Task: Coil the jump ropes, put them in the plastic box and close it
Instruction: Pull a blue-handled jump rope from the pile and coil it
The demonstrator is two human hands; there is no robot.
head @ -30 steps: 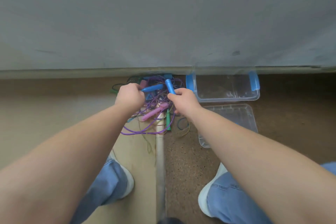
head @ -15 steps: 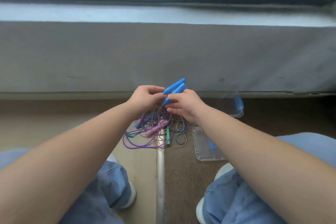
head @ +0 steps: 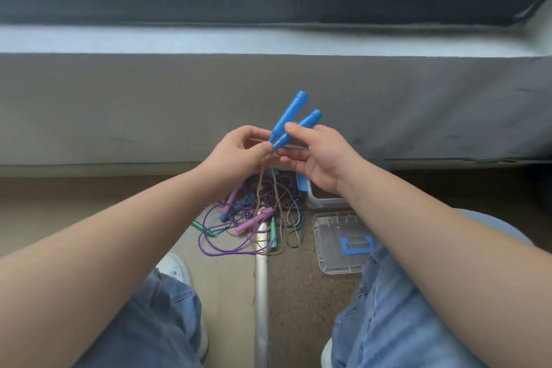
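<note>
Head view: blue handles (head: 294,119) between right hand (head: 321,158) fingers (head: 294,128)

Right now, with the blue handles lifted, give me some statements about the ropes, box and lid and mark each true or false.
1. Both blue handles are held up together above the rope pile. True.
2. The lid is snapped onto the plastic box. False: it lies loose on the floor beside the pile.
3. A tan rope hangs from the handles down to the pile. True.
4. The purple rope is already coiled in the box. False: it sprawls on the floor.
5. The left hand pinches the rope just below the handles. True.
</note>
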